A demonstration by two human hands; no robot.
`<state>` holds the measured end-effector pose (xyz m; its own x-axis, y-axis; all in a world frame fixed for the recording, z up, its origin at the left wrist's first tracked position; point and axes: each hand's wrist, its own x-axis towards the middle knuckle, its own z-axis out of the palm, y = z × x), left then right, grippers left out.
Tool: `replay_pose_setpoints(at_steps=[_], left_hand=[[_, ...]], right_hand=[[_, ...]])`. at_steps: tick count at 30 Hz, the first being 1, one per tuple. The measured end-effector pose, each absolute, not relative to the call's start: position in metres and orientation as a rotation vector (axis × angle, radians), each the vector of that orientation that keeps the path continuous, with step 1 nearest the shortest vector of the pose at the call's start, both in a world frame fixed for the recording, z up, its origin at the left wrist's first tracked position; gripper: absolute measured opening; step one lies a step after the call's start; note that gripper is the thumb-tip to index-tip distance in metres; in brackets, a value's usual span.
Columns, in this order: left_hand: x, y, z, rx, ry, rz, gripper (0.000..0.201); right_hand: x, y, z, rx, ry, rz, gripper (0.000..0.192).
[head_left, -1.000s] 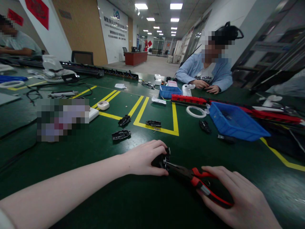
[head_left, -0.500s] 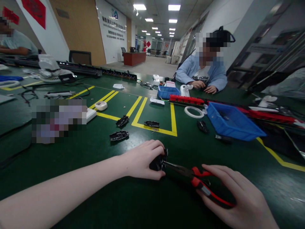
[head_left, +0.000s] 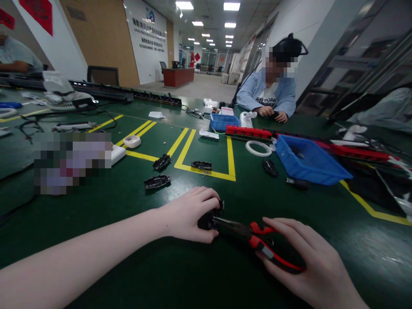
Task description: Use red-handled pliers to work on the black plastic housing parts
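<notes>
Ceiling lights [head_left: 231, 6], reddish desk [head_left: 178, 77], grey floor [head_left: 206, 88]

A white ring [head_left: 257, 154] is lying near a red strip [head_left: 248, 131]; a person [head_left: 252, 95] in light blue is sitting beyond them.

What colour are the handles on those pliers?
The handles are red and black, with a small grey patch; the head view shows them best.

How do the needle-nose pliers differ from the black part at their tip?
Colour: the needle-nose pliers have red-and-black handles; the black part looks mostly black.
Hold: the right hand has the pliers; the left hand has the black part.
Length: the pliers look longer than the black part, which the left hand partly hides.
Shared: both are over the green table.
</notes>
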<state>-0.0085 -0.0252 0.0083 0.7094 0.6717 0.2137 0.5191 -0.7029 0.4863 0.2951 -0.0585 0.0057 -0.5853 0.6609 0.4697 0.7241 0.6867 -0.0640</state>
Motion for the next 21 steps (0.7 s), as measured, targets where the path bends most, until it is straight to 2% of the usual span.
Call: replay_pose_setpoints(at_steps=[14, 21], left_hand=[[-0.0085, -0.0260, 0.0081, 2.515, 0.921, 0.518, 0.040], [-0.0077, -0.0257, 0.0081, 2.516, 0.925, 0.530, 0.040]], right_hand=[[0.2875, -0.0593, 0.0066, -1.029, -2.429, -0.241, 0.044], [0.2865, -0.0593, 0.0086, -1.013, -2.474, -0.257, 0.047]])
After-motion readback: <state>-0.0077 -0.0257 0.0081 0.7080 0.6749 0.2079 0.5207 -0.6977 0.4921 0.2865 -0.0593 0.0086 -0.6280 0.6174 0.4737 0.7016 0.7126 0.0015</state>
